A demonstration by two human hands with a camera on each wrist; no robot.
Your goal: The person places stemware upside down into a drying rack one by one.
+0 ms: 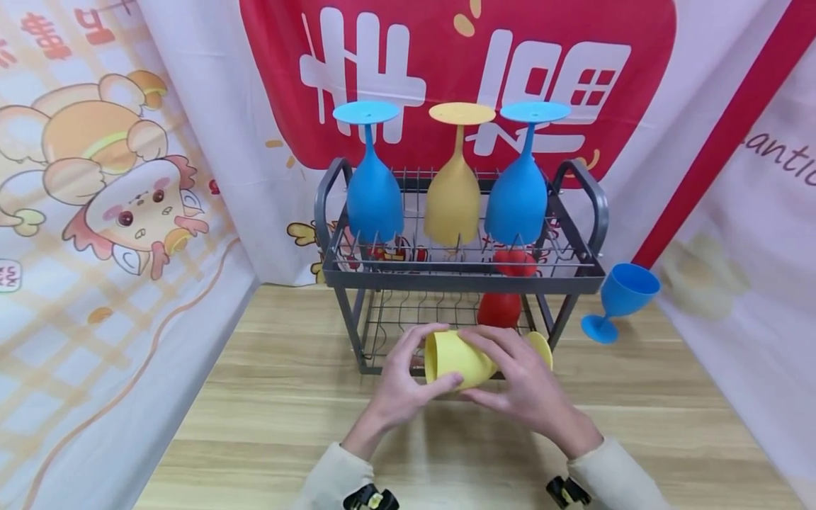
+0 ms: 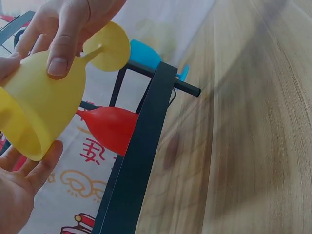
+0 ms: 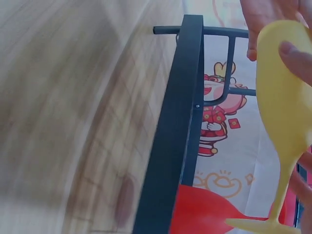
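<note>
A yellow plastic goblet point(image 1: 470, 360) lies sideways between my two hands in the head view, its mouth to the left and its round foot to the right. The left hand point(image 1: 403, 382) grips the bowl near the rim, thumb below and fingers above. Around the stem end of the bowl, the right hand point(image 1: 524, 382) holds it with thumb and fingers. In the left wrist view the goblet point(image 2: 46, 95) is held off the table, its mouth tilted downward. The right wrist view shows its bowl, stem and foot, with the goblet point(image 3: 282, 92) partly covered by fingers.
Behind the hands stands a two-tier dark metal rack point(image 1: 465, 283). Upside down on its top tier are a blue goblet point(image 1: 375, 202), a yellow goblet point(image 1: 452, 205) and another blue goblet point(image 1: 518, 202). A red goblet point(image 1: 499, 310) stands inverted below. Right of the rack, a blue goblet point(image 1: 627, 290) stands tilted.
</note>
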